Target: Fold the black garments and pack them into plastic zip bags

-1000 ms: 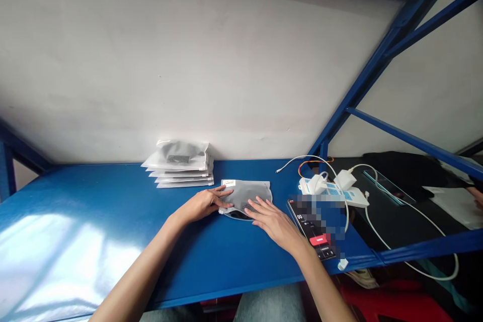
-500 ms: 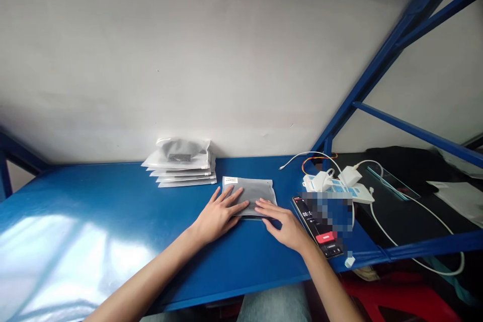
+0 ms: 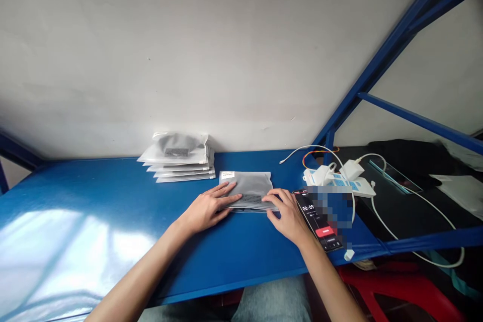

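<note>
On bag point(image 3: 249, 189), print illegible: L hand point(image 3: 207, 210) spread, R hand point(image 3: 289, 214) grip unclear; phone point(image 3: 310, 217) "00:09".

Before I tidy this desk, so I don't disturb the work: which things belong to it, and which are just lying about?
Belongs to the work:
translucent bag, touched by left hand and right hand
stack of similar bags, probably

Apparently just lying about:
phone
power strip with white chargers
white cable

Head view: forward-down over blue desk point(image 3: 234, 254), seemingly near.
</note>
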The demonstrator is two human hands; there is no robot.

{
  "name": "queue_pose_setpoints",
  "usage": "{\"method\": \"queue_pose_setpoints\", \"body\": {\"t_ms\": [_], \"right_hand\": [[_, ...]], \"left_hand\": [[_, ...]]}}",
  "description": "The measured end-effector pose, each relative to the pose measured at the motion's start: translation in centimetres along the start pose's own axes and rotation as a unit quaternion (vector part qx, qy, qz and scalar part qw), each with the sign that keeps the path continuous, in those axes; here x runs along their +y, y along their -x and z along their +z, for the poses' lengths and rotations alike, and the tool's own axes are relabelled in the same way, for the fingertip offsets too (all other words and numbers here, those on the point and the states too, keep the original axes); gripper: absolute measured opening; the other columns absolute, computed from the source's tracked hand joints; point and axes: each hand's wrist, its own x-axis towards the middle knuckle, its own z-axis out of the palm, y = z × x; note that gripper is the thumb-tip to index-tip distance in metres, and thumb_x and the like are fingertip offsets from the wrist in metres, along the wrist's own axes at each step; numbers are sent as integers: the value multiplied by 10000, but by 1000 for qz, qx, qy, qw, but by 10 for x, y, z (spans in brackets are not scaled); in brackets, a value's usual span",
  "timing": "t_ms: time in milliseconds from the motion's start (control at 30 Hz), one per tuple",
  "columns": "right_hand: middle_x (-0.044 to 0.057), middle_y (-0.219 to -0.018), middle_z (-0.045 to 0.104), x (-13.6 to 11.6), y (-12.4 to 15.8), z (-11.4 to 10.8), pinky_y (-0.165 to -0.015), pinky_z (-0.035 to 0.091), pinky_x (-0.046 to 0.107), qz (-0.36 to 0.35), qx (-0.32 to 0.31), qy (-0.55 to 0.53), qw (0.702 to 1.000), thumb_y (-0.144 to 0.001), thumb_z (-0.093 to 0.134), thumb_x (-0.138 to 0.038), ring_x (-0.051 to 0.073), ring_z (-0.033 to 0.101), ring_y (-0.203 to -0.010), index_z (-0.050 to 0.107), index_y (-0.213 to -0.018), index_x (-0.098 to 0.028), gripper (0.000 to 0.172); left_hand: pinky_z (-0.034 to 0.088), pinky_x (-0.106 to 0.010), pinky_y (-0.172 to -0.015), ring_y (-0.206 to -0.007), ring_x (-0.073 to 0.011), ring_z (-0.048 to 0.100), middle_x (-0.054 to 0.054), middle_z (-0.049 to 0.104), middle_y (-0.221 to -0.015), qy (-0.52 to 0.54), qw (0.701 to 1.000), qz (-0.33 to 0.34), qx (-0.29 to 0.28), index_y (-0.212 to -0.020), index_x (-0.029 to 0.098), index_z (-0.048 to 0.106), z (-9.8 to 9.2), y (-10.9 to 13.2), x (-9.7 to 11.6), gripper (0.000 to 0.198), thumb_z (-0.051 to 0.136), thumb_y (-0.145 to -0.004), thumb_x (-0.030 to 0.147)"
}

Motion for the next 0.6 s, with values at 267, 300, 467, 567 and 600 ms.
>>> {"method": "queue_pose_setpoints", "body": {"t_ms": [267,300,467,567,600], "right_hand": [[-14,-1340,715,-6,-7,16,-1021,465,477,-91,-26,-38,995,-934,649,-156,284,654,-1231,694,-1298,-433,460],[-3,-1311,729,-5,-7,17,-984,485,456,-96,-32,-18,995,-919,665,-143,280,668,-1194,706,-1285,-416,458],[43,-1062,740,-5,-5,22,-892,529,392,-130,-14,38,991,-884,674,-62,245,666,-993,764,-1148,-313,375],[49,-979,679,-4,-4,18,-852,549,377,-110,21,30,993,-877,670,-56,238,639,-937,762,-1055,-283,303],[48,-958,662,-3,-4,15,-835,552,375,-103,30,24,994,-880,665,-63,236,635,-920,758,-1030,-279,279]], "left_hand": [[528,-488,-1087,-1363,-322,553,-45,613,-1476,-63,993,-66,78,-1254,300,728,22,-9,20,332,723,-923,335],[533,-494,-1071,-1330,-323,574,-46,651,-1426,-69,992,-72,83,-1193,292,750,25,-11,23,289,744,-908,342],[560,-434,-939,-1203,-305,604,-65,722,-1209,-72,990,-85,87,-1055,254,743,25,-16,33,171,756,-900,327],[518,-426,-1020,-1232,-292,576,-91,665,-1285,-9,998,-11,66,-1182,269,724,8,-12,22,320,747,-903,424],[490,-445,-1065,-1282,-306,547,-102,624,-1357,13,998,15,56,-1256,286,702,0,-8,16,437,770,-870,478]]}}
